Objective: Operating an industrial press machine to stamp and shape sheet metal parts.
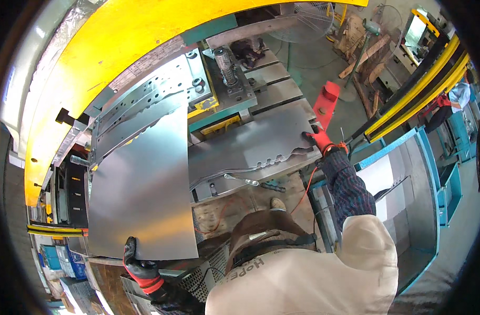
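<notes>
A large, smooth metal sheet [145, 194] slopes from the press bed toward me on the left. My left hand [140, 265], in a black and red glove, is closed on its near edge, thumb on top and the other fingers hidden beneath. My right hand [320, 138], gloved alike, is closed at the right end of a cut metal sheet [261, 144] with a wavy, notched near edge. Its fingertips rest on the sheet's corner. This piece lies with at least one similar piece on the bed. A ratchet wrench [241, 180] lies on the bed's front ledge.
Beyond the sheets stands a die block with a spring-wrapped post [226, 67], under a yellow press frame [119, 37]. A red box-like fixture [325, 105] stands beside my right hand. At right are yellow-black guard bars [408, 100] and a blue-framed bin [434, 210] holding sheet metal.
</notes>
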`<state>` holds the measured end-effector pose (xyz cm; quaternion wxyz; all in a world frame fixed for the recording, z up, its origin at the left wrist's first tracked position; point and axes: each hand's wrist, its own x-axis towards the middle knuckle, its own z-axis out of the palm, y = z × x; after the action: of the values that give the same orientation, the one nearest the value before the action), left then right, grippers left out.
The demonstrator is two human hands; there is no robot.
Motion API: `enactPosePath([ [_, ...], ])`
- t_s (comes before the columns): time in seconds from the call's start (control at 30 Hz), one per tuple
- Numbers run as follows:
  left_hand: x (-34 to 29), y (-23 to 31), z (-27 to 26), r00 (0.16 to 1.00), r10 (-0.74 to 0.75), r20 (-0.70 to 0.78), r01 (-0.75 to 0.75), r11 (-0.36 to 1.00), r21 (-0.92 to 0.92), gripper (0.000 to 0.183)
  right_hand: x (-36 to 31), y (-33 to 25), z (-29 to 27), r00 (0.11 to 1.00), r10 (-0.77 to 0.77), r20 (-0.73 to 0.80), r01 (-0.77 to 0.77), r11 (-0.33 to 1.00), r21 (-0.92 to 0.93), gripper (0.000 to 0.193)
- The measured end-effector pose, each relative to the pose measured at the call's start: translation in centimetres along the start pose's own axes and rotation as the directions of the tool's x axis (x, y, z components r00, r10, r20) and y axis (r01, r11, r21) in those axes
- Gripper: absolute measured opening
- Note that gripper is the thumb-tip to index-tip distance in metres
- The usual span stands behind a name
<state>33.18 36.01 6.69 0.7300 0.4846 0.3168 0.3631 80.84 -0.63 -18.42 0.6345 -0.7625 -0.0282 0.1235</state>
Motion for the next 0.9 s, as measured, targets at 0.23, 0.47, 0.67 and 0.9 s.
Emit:
enactPosePath([
  [0.23,-0.6,-1.1,0.2,0.993,-0.113,-0.040,0.110,0.992,-0.057,0.031,1.1,-1.9,1.1,0.977,-0.089,-0.194,0.102,0.993,0.061,0.018],
  [0.47,-1.6,-4.8,6.7,0.962,-0.245,-0.117,0.256,0.963,0.084,0.023,-18.0,-12.6,14.1,0.622,-0.087,0.778,-0.428,0.795,0.430,0.032],
  [0.67,3.1,-15.6,-2.0,0.908,0.169,0.383,-0.374,0.742,0.557,0.036,-20.2,-12.1,21.7,0.734,0.039,0.678,-0.423,0.807,0.412,0.015],
  [0.9,9.1,-16.0,2.0,0.907,0.065,0.416,-0.264,0.857,0.443,0.040,-13.0,-9.0,25.0,0.831,-0.198,0.520,-0.142,0.828,0.542,0.015],
])
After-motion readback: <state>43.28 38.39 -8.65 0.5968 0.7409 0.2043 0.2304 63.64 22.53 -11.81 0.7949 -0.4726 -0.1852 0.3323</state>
